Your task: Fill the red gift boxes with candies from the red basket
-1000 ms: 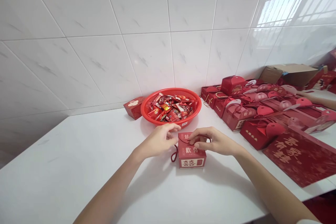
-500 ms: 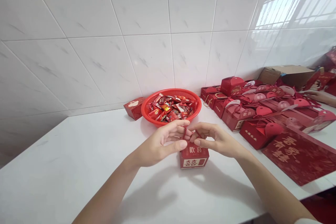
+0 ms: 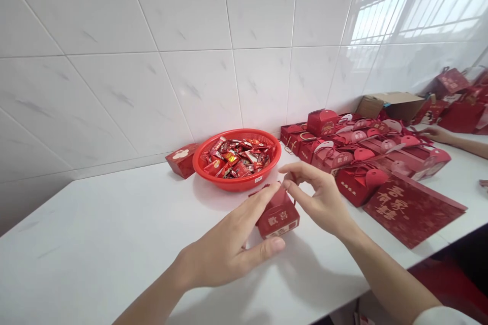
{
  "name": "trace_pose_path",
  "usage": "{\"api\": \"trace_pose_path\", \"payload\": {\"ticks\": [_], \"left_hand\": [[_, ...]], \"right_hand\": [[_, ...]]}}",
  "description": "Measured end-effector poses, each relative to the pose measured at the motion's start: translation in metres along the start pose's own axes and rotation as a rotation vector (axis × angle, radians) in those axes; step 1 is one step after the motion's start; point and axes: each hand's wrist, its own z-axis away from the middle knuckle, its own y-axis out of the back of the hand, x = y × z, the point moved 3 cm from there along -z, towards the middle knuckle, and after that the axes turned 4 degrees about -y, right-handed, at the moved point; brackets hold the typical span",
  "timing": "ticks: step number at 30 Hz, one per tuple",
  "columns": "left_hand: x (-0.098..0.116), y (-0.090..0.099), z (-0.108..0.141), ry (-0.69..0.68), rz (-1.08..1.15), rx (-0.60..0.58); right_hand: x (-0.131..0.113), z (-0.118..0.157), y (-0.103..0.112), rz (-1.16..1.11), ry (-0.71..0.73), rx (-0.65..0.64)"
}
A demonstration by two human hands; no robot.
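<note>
The small red box (image 3: 277,217) with light characters sits on the white table in front of the basket, turned slightly. My left hand (image 3: 236,238) is around its left side, fingers along the top and thumb by the front lower edge. At the box's upper right, my right hand (image 3: 318,195) has its thumb and curled fingers close together on a thin red cord, which is mostly hidden by the fingers. Behind the box stands a red basket (image 3: 244,183) of wrapped sweets.
Another red box (image 3: 182,161) stands left of the basket. Many red boxes (image 3: 354,183) fill the right side, with a flat red bag (image 3: 412,210) before them. A cardboard box (image 3: 400,106) is farther back. Another person's hand (image 3: 438,134) reaches in at the right.
My left hand has come down from the cord to the box's side. My right hand remains at the top, shifted slightly right. The box has turned, and the view has swung right.
</note>
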Motion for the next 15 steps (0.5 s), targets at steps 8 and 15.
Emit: {"api": "trace_pose_path", "payload": {"ticks": [8, 15], "left_hand": [[0.001, -0.014, -0.002, -0.095, -0.063, -0.08], [0.001, -0.006, 0.003, -0.241, -0.068, 0.065]], "right_hand": [[0.006, 0.015, -0.012, 0.035, -0.039, -0.168], [-0.019, 0.006, 0.038, 0.094, 0.11, 0.327]]}}
